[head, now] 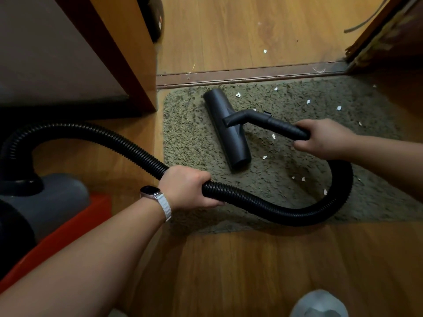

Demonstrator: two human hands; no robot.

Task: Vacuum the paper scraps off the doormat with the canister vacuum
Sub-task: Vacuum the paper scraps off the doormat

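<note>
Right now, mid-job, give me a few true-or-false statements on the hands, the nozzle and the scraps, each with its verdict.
1. One paper scrap lies on the wooden floor past the threshold strip. True.
2. The left hand grips the corrugated hose. True.
3. The floor nozzle lies on the wooden floor past the threshold strip. False: it rests on the doormat.
4. The right hand is empty. False: it grips the rigid tube behind the floor nozzle.
5. Paper scraps lie on the doormat. True.
</note>
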